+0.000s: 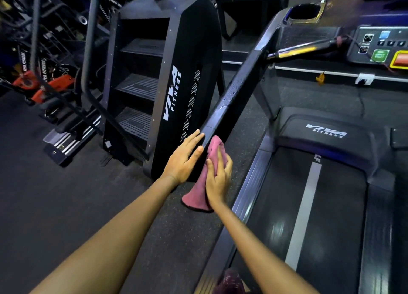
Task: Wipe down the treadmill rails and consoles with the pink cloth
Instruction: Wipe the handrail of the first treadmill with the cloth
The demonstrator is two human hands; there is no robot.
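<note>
The treadmill's left rail (238, 90) is a dark bar that rises from its near end, by my hands, up to the console (379, 48) at the top right; water droplets sit on its upper face. My left hand (184, 159) lies flat against the rail's outer side near its lower end, fingers straight. My right hand (218, 176) grips the pink cloth (203, 183) and presses it against the rail's inner side; the cloth's tail hangs below my hand.
A black stair-climber machine (167, 84) stands just left of the rail. The treadmill belt (309, 205) runs at the right below the console. Red and black gym gear (44, 86) fills the far left. Dark rubber floor (55, 205) lies at the lower left.
</note>
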